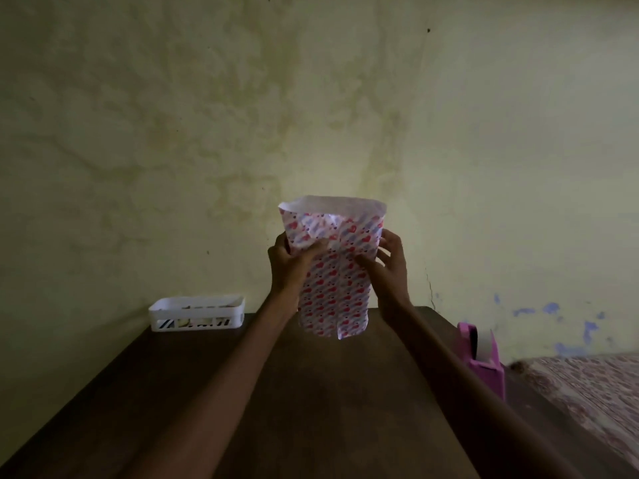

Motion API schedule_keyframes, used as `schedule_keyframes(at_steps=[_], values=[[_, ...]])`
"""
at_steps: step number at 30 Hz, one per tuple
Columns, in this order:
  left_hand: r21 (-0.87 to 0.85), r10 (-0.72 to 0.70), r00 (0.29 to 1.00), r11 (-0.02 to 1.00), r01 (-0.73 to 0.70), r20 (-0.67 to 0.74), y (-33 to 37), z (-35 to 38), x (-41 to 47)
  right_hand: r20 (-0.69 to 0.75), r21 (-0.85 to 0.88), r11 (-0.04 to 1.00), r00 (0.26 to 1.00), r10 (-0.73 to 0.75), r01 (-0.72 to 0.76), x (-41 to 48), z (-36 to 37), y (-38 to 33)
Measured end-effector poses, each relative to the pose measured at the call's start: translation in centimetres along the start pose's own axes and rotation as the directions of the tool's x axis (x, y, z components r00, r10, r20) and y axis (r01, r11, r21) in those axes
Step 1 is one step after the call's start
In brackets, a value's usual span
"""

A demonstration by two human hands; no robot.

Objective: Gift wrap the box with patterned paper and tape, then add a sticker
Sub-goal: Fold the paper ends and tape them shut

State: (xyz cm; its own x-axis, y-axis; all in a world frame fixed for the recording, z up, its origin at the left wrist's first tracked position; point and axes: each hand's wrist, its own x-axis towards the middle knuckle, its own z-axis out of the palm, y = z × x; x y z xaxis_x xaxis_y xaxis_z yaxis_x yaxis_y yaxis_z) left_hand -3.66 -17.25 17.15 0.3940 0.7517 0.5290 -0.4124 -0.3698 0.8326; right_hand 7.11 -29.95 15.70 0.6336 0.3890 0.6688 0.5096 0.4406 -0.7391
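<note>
A home room: stained wall (207, 98), patterned fabric (594, 392) beside wooden table (311, 402).

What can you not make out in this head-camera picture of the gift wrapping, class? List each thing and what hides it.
Box: head view, wholly covered by the patterned paper.
White basket contents: head view, dim, small, behind its slotted wall.
Pink tape dispenser: head view, lower left behind the right forearm.
Left hand fingertips: head view, behind the paper.
</note>
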Motion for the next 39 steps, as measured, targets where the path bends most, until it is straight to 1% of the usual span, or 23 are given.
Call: schedule_keyframes(at_steps=[2,5,10,14,16,19,22,24,26,28,32,35,39], values=[[-0.031,-0.046,0.999,0.998,0.047,0.003,-1.3,-0.3,-1.5,0.047,0.055,0.998,0.999,0.021,-0.023,-1.6,-0.4,1.1],[-0.053,-0.037,0.999,0.998,0.037,0.006,-3.1,-0.6,-3.8,0.092,0.129,0.989,0.994,0.055,-0.066,-3.4,-0.8,2.9],[-0.085,-0.034,0.999,0.996,0.037,0.033,-6.6,-0.5,-6.4,-0.001,0.156,0.979,0.991,0.135,-0.134,-5.4,-1.1,5.5],[-0.049,-0.067,0.996,0.996,0.070,0.061,-9.0,-0.2,-7.5,-0.016,0.167,0.975,0.988,0.153,-0.149,-6.7,-1.7,7.1],[-0.040,-0.086,0.995,0.995,0.088,0.050,-9.8,0.2,-8.1,-0.031,0.168,0.973,0.986,0.164,-0.157,-7.3,-2.1,8.1],[-0.099,-0.144,0.989,0.984,0.145,0.016,-10.8,0.7,-8.8,-0.055,0.154,0.976,0.985,0.164,-0.154,-8.4,-2.7,9.8],[-0.142,-0.173,0.985,0.975,0.173,0.009,-12.3,0.9,-9.2,-0.062,0.123,0.988,0.992,0.106,-0.098,-9.3,-3.4,11.5],[-0.154,-0.149,0.989,0.977,0.149,0.009,-13.3,1.0,-9.4,-0.061,0.100,0.992,0.995,0.080,-0.074,-9.7,-3.6,12.2],[-0.104,-0.086,0.996,0.991,0.089,0.028,-13.6,1.2,-9.3,-0.057,0.094,0.994,0.996,0.065,-0.059,-9.8,-3.9,12.6],[-0.096,-0.045,0.997,0.994,0.051,0.068,-14.0,1.2,-9.1,-0.040,0.104,0.993,0.997,0.063,-0.058,-9.5,-4.3,13.1],[-0.047,-0.008,0.993,0.999,0.014,0.121,-14.8,1.2,-9.1,-0.025,0.120,0.989,0.996,0.091,-0.087,-9.1,-4.9,13.1],[0.010,0.028,0.993,1.000,-0.029,0.111,-14.7,1.7,-9.5,-0.024,0.153,0.983,0.994,0.108,-0.103,-9.3,-4.7,13.0],[0.035,0.009,0.996,0.999,-0.012,0.087,-15.3,2.0,-9.6,0.012,0.182,0.976,0.993,0.118,-0.118,-9.2,-4.8,13.5]])
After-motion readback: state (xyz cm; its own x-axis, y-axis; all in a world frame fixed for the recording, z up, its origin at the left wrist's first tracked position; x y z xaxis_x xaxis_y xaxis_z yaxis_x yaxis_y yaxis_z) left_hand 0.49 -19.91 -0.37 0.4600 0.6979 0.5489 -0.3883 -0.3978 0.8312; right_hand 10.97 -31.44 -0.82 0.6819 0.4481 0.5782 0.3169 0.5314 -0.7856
